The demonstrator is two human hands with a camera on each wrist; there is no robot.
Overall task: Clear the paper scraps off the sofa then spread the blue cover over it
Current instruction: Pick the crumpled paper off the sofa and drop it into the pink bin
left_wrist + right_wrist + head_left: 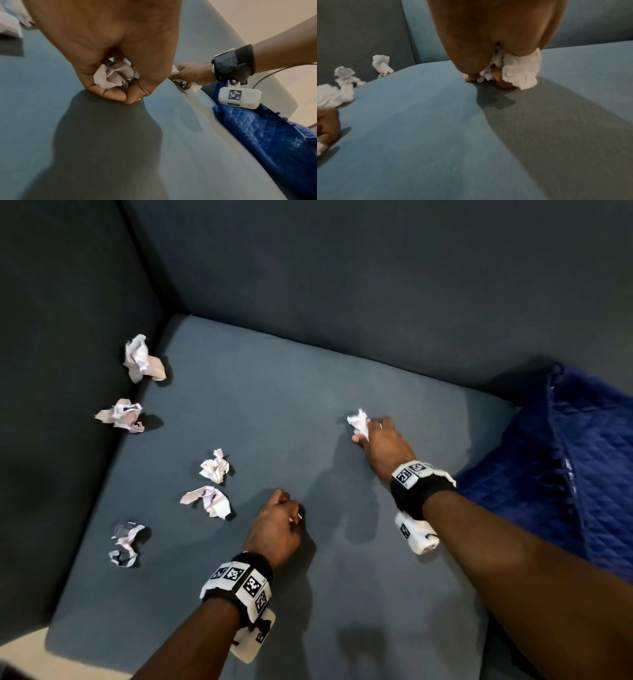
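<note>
the left hand (274, 525), nearest, is fisted around a crumpled scrap (113, 75), knuckles down on the sofa seat (308, 594). further out, the right hand (380, 440) clutches a second wad (358, 421) — fingers curled round it. five loose scraps (214, 465) lie left of both hands, toward the armrest. the blue cover (565, 474) is bunched at the right, beside the right forearm — no readable writing.

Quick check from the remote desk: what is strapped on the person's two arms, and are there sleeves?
No sleeves show; both forearms are bare. Each wrist carries a black band: the left wrist band and right wrist band are ringed with white plates printed with black square codes. A white camera box with one such code hangs under the right wrist, with a thin dark cable. A similar box sits under the left.
</note>
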